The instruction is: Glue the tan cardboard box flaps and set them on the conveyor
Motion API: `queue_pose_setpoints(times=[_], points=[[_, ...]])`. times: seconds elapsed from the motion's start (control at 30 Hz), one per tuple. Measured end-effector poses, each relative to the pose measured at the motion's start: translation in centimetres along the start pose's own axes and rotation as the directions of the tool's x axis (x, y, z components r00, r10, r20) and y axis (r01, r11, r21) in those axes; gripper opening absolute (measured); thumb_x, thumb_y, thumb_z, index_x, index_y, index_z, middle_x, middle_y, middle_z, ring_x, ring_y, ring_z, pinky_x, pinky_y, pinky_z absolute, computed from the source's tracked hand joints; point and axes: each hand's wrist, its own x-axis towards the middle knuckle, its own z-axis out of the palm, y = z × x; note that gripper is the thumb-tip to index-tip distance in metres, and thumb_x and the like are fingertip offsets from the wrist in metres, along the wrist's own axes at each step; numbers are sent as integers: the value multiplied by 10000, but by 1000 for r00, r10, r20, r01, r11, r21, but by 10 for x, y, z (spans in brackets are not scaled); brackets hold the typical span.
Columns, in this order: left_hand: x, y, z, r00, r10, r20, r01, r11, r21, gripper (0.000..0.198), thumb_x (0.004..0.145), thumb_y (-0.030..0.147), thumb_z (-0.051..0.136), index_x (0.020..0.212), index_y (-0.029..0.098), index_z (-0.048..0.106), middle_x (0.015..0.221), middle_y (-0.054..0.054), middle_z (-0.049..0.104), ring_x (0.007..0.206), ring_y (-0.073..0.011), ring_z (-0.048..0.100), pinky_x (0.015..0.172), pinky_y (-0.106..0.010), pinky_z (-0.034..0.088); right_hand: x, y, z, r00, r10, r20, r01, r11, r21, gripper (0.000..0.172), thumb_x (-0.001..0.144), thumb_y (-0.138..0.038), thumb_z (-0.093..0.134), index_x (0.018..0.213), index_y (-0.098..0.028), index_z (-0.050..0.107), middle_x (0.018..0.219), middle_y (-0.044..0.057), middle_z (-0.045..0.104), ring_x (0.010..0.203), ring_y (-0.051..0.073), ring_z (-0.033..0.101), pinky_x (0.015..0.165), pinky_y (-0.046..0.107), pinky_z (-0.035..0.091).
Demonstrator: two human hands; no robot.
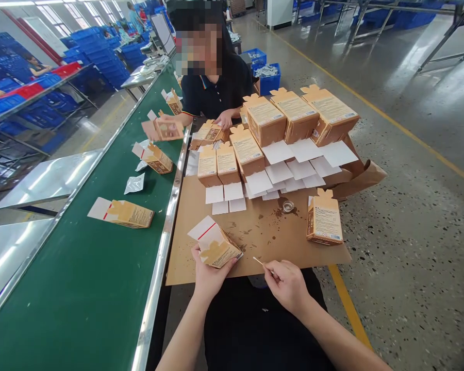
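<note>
Between left fingers (196, 256), carton (219, 253), projecting from right fingers (272, 266), thin stick (258, 261)

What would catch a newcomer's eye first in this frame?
Probably the pile of brown cartons on the far side of the cardboard sheet, white flaps sticking out. Next, the green belt along the view's left. Nearest, the left hand holds a carton with its flap out, the right hand a thin stick.

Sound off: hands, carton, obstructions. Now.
Left hand gripping open-flapped carton. Right hand pinching thin stick, tip apart from carton. No object seen between them; small round dish farther off.
</note>
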Motion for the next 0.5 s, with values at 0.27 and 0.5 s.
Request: queue_pose_setpoints(times=[0.27,0.5], points=[[-9,-21,-2,998,46,-35,-41,992,119,867,692,568,1123,1324,388,558,1358,-115,705,1233,-389,795,1006,-565,665,-13,-10,-1,994,99,-41,-95,991,96,319,1075,-103,647,806,-275,643,571,-85,497,508,139,481,606,275,413],[0,-20,-8,995,43,-95,-23,979,201,880,621,582,1131,1256,378,558,1238,-87,757,1232,-449,812,993,-593,692,-8,-9,6,997,64,-49,-57,990,127,329,1075,-118,644,789,-280,621,569,-85,483,502,141,498,584,274,407]])
